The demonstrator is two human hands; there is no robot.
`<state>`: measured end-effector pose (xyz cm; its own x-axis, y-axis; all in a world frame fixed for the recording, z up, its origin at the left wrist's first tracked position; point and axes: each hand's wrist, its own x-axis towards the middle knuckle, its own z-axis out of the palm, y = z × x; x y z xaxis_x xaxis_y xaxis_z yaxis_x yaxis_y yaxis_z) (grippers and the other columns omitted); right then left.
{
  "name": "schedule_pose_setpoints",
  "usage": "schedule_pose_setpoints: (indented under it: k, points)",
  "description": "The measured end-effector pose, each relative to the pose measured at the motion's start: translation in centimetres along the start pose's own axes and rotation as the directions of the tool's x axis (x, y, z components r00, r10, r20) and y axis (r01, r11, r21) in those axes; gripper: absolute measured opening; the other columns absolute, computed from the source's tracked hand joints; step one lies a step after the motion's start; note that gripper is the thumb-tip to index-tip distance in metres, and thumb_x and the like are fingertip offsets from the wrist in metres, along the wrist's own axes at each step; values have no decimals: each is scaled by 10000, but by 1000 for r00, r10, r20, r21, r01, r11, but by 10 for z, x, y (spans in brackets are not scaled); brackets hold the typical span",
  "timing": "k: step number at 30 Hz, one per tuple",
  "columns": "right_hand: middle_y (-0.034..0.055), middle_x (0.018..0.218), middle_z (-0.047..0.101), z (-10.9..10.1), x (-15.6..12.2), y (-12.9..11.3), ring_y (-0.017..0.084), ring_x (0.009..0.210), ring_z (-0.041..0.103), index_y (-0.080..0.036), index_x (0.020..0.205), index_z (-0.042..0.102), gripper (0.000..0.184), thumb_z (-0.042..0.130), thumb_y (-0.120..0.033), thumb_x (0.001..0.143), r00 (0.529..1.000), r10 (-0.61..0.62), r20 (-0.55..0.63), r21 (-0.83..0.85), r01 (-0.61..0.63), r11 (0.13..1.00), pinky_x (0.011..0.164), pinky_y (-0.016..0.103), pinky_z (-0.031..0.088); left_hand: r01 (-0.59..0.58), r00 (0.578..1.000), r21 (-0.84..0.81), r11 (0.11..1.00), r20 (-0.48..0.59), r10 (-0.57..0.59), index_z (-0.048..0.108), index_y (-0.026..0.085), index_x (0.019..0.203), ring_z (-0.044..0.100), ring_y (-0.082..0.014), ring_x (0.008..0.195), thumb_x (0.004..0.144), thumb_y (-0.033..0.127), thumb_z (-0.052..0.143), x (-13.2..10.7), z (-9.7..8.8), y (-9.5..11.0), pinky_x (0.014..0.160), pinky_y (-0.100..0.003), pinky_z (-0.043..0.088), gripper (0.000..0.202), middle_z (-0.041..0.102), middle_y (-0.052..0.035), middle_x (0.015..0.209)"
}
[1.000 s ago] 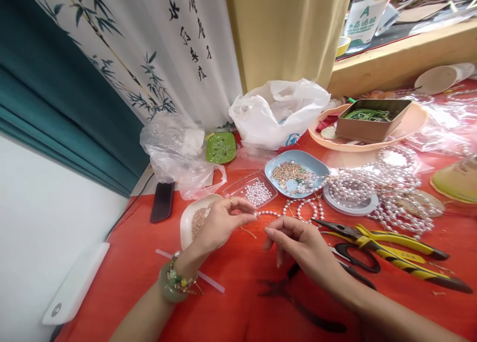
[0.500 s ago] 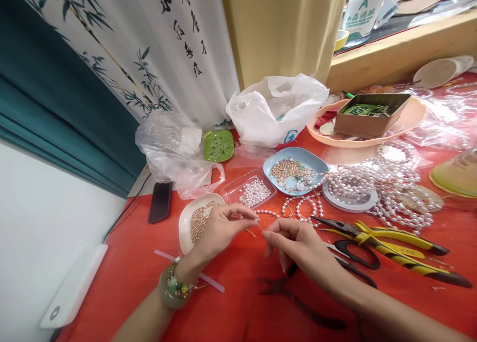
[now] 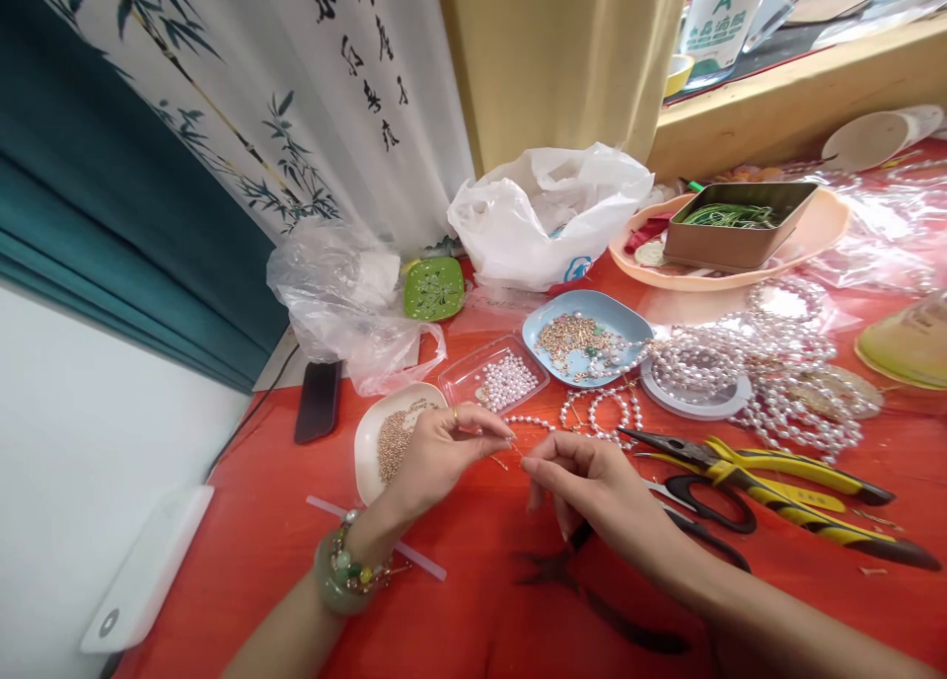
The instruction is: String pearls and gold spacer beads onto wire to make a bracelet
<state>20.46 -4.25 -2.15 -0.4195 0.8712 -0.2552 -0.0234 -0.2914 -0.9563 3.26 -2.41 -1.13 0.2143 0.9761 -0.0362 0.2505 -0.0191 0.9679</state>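
A very thin gold-coloured wire (image 3: 516,449) spans the small gap between my hands. My left hand (image 3: 436,454) pinches one end between thumb and forefinger, over the edge of a cream dish (image 3: 368,452) of tiny gold beads. My right hand (image 3: 584,477) pinches the other end, its remaining fingers curled below. Dark pliers (image 3: 551,568) lie on the red cloth beneath my right hand, which hides part of one handle. Behind the hands are a clear tray (image 3: 451,383) of white pearl beads and a blue dish (image 3: 537,309) with gold beads.
To the right lie yellow-and-black pliers (image 3: 747,477) and black-handled scissors (image 3: 702,501). Tangled pearl strands (image 3: 784,353) spread behind them. A phone (image 3: 318,403), plastic bags (image 3: 547,215), a green dish (image 3: 434,289) and a tin (image 3: 729,245) stand farther back. A pale straw-like strip (image 3: 421,561) lies near my left wrist.
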Motion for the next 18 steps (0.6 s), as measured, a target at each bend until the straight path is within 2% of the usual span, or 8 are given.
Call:
schedule_pose_setpoints:
  k: [4,8,10,12,15,18]
  points:
    - [-28,523,582,1,0,2,41,336,435,-167,607,505,219,523,-323,761,1000,8,11,4,-8,1000,345,164,327,-75,997,37,996,15,74,678,170,706,599,-140,717,687,144,671,-1,0,1,679,-246,477,33,672,-28,737]
    - [-31,524,576,1,0,3,44,341,435,-169,627,501,201,513,-308,773,1000,7,3,-18,-7,1000,351,166,321,-215,976,171,962,63,207,684,176,711,595,-144,711,729,139,629,-2,0,5,673,-259,475,69,670,-37,732]
    - [-29,529,576,0,0,4,49,353,443,-169,650,508,193,511,-313,779,1000,-6,4,-27,6,1000,366,172,329,-243,969,216,946,96,227,684,178,715,591,-142,706,737,146,623,-3,0,6,674,-259,469,73,670,-34,720]
    - [-23,549,579,0,2,4,55,377,459,-166,673,521,195,514,-327,783,999,-35,10,-27,35,999,393,182,350,-195,980,218,956,93,179,679,177,747,592,-140,706,725,157,636,-3,1,6,659,-250,466,52,668,-31,733]
    - [-19,574,580,0,4,5,65,412,482,-167,676,536,200,521,-337,780,997,-71,8,-19,71,997,437,198,386,-31,997,156,987,80,18,660,169,818,607,-142,726,699,160,658,-3,0,5,665,-243,468,120,672,-28,771]
    - [-17,585,584,0,4,6,76,429,498,-171,673,540,202,523,-345,774,997,-73,-2,-34,73,997,461,212,409,67,991,106,992,105,-78,655,156,777,607,-140,733,711,180,646,-1,-2,5,692,-241,463,71,673,-28,762]
